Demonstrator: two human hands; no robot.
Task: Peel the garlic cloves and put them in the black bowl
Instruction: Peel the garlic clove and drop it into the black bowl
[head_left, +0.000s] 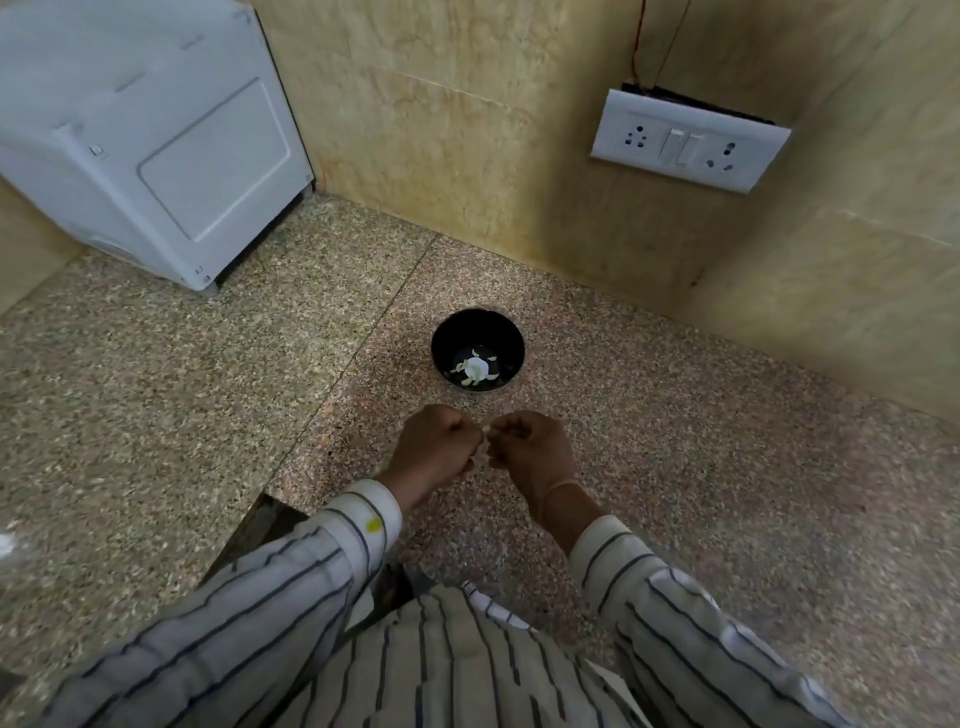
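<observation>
Only the head cam on this one, so here's what I get from it. Both hands are up over the table (675, 467), right in the middle of the shot. The left hand (439, 441) and right hand (535, 447) are each curled tight, and their fingertips meet in the small gap between them. It looks like the classic picking-at-a-skin pose, so my guess is I'm mid-peel on one clove. But whatever is pinched in there is too small and too hidden by the knuckles, so I honestly can't tell if either hand has hold of anything. The black bowl (447, 338) sits upright on the table just beyond the hands, a bit closer to the wall corner. At the bottom of it are some pale garlic pieces (475, 370), so I'd say part of the job is done. I can't see any loose cloves or a bulb anywhere on the table. Off to the far left is a white appliance (156, 130), and a switch plate (688, 140) is on the right wall; neither is in the way. For the next move, I reckon I need to get the skin fully off, then make a short reach forward and let go over the bowl. The bowl is small, so the drop needs to be right above the opening.
</observation>
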